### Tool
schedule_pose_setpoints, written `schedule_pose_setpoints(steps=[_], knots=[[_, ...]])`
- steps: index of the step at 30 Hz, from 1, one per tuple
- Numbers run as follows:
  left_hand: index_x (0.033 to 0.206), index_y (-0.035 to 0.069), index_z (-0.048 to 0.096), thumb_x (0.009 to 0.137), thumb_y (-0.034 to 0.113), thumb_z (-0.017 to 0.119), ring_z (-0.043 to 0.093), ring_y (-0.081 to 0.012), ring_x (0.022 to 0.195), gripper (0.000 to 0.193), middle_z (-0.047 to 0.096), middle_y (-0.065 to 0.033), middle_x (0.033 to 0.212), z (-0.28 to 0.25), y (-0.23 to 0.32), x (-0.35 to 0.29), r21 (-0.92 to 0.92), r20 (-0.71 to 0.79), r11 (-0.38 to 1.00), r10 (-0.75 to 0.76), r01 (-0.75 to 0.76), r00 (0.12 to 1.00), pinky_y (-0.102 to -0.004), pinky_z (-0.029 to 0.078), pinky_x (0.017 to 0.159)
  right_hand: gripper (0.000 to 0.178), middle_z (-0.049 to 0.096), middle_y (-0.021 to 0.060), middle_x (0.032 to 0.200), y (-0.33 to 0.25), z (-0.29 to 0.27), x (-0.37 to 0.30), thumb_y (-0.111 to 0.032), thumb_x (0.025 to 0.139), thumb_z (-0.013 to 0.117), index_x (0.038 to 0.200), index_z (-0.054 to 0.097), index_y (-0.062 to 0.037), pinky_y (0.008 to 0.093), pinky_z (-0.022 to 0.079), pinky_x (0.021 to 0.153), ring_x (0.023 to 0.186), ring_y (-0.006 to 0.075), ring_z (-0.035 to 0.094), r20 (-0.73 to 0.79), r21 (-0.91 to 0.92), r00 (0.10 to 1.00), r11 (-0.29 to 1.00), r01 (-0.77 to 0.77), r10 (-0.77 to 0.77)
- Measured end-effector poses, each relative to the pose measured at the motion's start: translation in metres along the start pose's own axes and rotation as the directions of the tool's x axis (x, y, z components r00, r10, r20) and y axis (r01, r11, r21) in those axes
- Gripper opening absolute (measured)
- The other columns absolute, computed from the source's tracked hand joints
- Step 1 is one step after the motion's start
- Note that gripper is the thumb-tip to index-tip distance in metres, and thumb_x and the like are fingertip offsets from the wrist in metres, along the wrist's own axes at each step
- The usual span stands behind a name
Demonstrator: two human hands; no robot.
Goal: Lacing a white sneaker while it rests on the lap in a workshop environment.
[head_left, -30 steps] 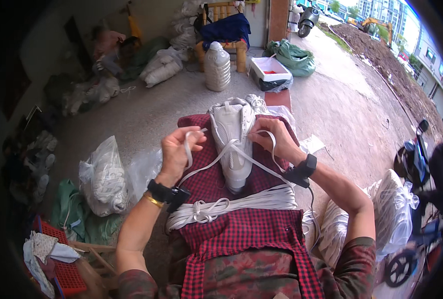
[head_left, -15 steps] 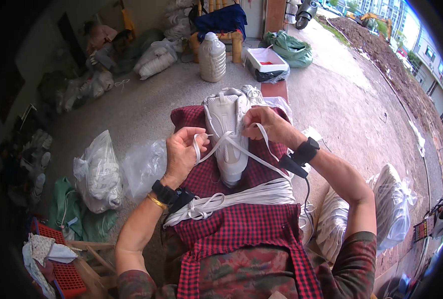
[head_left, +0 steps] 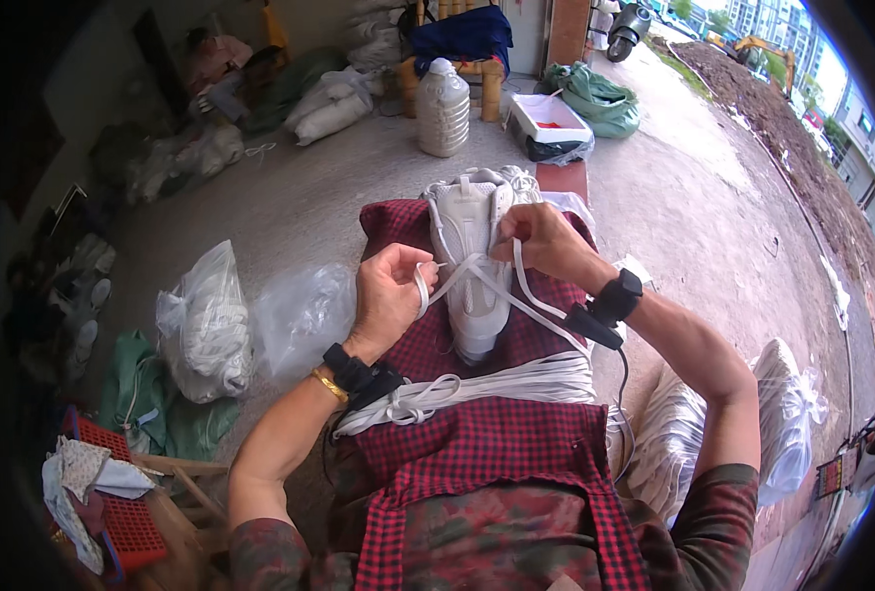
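A white sneaker [head_left: 470, 231] lies on the red-and-black checked apron [head_left: 398, 251] over my lap, toe toward me. A flat white shoelace [head_left: 502, 293] crosses over its front. My left hand [head_left: 390, 293] pinches one lace end, its tip poking out beside the shoe. On the shoe's right side, my right hand [head_left: 546, 243] is closed on the other part of the lace, close to the eyelets; its fingertips are partly hidden. A bundle of loose white laces [head_left: 477, 387] lies across my lap, nearer to me than the shoe.
Bagged white shoes [head_left: 211, 330] stand at left, with a clear plastic bag [head_left: 304, 315] beside them. More wrapped shoes [head_left: 669, 433] sit at right. Ahead are a large plastic bottle [head_left: 443, 108] and a white tray [head_left: 548, 120]. A person [head_left: 219, 69] sits far left.
The whole view has shifted slightly, so the scene appears farther right. Both hands keep their grip on the lace, and the right one sits a little closer to the shoe's eyelets.
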State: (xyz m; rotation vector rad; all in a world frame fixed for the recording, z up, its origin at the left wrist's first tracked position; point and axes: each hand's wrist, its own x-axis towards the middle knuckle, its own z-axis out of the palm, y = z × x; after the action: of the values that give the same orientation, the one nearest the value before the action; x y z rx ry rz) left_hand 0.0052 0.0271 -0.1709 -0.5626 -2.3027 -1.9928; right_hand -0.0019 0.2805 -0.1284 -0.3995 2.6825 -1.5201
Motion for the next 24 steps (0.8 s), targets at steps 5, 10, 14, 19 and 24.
schedule_pose_setpoints(steps=[5, 10, 14, 19, 24], knots=[[0.095, -0.001, 0.063, 0.090, 0.014, 0.069, 0.064, -0.0072, 0.072, 0.017, 0.068, -0.0049, 0.083, 0.004, -0.001, 0.002, 0.008, -0.012, 1.000, 0.027, -0.027, 1.000, -0.0242, 0.056, 0.069, 0.023, 0.057, -0.0036, 0.074, 0.012, 0.000, -0.002, -0.006, 0.082, 0.075, 0.082, 0.052, -0.0074, 0.0205, 0.040, 0.054, 0.066, 0.0030, 0.052, 0.056, 0.142, 0.998, 0.990, 0.008, -0.016], [0.091, -0.001, 0.062, 0.089, 0.009, 0.068, 0.062, -0.0061, 0.071, 0.012, 0.066, -0.0031, 0.080, 0.008, 0.005, -0.003, 0.051, -0.053, 0.994, 0.104, -0.101, 0.993, -0.0233, 0.053, 0.065, 0.021, 0.056, -0.0049, 0.070, 0.010, 0.004, -0.004, -0.007, 0.080, 0.076, 0.080, 0.055, -0.0062, 0.0206, 0.038, 0.052, 0.062, 0.0026, 0.050, 0.039, 0.284, 0.998, 0.958, 0.041, -0.054], [0.087, 0.001, 0.062, 0.087, 0.004, 0.067, 0.060, -0.0053, 0.068, 0.006, 0.065, -0.0019, 0.075, 0.016, 0.007, 0.001, 0.256, -0.069, 0.949, 0.207, -0.183, 0.976, -0.0233, 0.051, 0.061, 0.020, 0.056, -0.0048, 0.071, 0.005, 0.002, -0.011, -0.006, 0.081, 0.075, 0.081, 0.055, -0.0061, 0.0201, 0.038, 0.052, 0.062, 0.0029, 0.051, 0.051, 0.321, 0.998, 0.947, 0.023, -0.041], [0.086, 0.000, 0.061, 0.087, 0.007, 0.067, 0.059, -0.0054, 0.067, 0.009, 0.065, -0.0019, 0.075, 0.015, 0.004, 0.012, 0.153, -0.059, 0.984, 0.106, -0.096, 0.993, -0.0227, 0.050, 0.060, 0.020, 0.059, -0.0046, 0.077, 0.014, -0.003, -0.004, -0.005, 0.081, 0.074, 0.083, 0.054, -0.0080, 0.0195, 0.043, 0.061, 0.069, 0.0033, 0.054, 0.050, 0.300, 0.998, 0.954, 0.022, -0.039], [0.087, 0.000, 0.061, 0.085, 0.004, 0.067, 0.059, -0.0079, 0.065, 0.007, 0.065, -0.0034, 0.077, 0.008, -0.006, 0.006, -0.079, -0.077, 0.997, -0.009, 0.003, 0.997, -0.0244, 0.051, 0.060, 0.015, 0.059, -0.0043, 0.078, 0.016, 0.009, 0.010, -0.001, 0.084, 0.069, 0.084, 0.055, -0.0064, 0.0205, 0.044, 0.062, 0.071, 0.0036, 0.054, 0.143, 0.470, 0.976, 0.879, 0.081, -0.166]])
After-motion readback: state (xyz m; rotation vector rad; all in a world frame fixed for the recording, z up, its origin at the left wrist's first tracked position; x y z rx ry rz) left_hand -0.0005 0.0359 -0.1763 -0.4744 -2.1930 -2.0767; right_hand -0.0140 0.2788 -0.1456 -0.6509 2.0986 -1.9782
